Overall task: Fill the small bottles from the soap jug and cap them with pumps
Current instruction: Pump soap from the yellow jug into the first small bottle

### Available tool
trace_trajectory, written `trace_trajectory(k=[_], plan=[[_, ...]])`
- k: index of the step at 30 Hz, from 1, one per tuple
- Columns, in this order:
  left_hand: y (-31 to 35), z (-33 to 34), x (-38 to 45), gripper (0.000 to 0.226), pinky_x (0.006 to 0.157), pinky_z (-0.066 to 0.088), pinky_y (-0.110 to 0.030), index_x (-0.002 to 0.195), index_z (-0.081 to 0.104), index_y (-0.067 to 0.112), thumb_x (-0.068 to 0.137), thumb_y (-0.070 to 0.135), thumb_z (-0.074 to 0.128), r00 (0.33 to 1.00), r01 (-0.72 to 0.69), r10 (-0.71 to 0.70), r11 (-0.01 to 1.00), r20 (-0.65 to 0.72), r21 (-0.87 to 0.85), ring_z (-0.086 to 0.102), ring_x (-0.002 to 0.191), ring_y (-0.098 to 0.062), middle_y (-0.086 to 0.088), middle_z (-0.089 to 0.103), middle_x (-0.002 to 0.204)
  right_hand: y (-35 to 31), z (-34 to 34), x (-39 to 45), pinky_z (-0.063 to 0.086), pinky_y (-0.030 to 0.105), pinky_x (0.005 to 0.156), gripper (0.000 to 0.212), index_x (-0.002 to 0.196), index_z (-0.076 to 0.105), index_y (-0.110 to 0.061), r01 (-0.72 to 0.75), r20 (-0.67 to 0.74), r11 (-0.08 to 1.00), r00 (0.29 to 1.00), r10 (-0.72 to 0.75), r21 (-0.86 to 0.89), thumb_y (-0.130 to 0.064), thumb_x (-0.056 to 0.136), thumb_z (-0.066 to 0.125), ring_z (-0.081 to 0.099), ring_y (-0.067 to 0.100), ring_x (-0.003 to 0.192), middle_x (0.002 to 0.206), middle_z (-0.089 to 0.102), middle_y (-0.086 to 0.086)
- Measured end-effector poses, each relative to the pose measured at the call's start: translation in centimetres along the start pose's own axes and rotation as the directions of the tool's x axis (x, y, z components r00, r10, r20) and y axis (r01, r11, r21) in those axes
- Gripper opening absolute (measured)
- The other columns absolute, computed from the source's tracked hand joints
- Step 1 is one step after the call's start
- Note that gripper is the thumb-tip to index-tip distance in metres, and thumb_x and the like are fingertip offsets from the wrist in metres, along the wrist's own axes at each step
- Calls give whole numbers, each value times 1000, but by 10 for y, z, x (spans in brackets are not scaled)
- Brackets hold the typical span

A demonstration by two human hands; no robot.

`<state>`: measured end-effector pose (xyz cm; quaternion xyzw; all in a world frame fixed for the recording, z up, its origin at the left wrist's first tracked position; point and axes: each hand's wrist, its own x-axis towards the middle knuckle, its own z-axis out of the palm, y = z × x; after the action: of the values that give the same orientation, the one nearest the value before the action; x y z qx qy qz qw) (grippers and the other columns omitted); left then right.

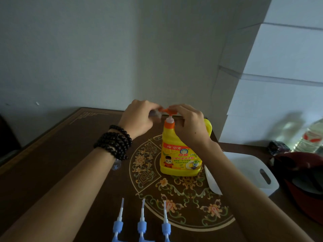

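On jug [180, 154] label: "127克", "白猫".

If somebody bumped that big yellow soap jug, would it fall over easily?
Probably not easily. The yellow soap jug stands upright on a broad, flat base on the table, so it likely resists tipping. Its opaque body hides the fill level, but it looks bulky, so probably heavy if full. The tall orange pump on top might give a push there more leverage.

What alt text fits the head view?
A right hand presses the orange pump on a yellow soap jug while the left hand holds something small at its spout. Three blue-collared pumps lie on the dark patterned table.
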<state>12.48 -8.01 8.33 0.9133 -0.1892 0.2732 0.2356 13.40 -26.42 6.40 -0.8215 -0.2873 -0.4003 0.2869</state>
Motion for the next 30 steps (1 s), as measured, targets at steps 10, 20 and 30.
trace_trajectory(k=[10,20,30], plan=[[0,-1,3,17,72,56,-39,97,79,23,87,11,72,1000,-16,15,999,12,38,72,83,-25,0,78,81,-2,0,5,53,24,78,27,93,77,-3,29,-37,1000,999,-29,-2,6,79,56,70,25,88,95,75,10],[-3,10,-9,18,74,59,-43,104,78,21,88,15,71,1000,-4,4,999,13,34,74,89,-26,-3,79,87,-3,7,-9,56,31,76,46,93,77,-4,-1,-60,998,998,4,57,-13,79,35,69,23,87,94,75,8],[4,-6,2,16,77,58,-43,105,76,16,89,16,75,997,-31,26,997,75,71,72,89,-26,-3,78,92,1,4,-4,56,35,85,23,102,76,-3,36,-23,998,999,-37,-42,5,86,61,69,25,97,104,74,10]])
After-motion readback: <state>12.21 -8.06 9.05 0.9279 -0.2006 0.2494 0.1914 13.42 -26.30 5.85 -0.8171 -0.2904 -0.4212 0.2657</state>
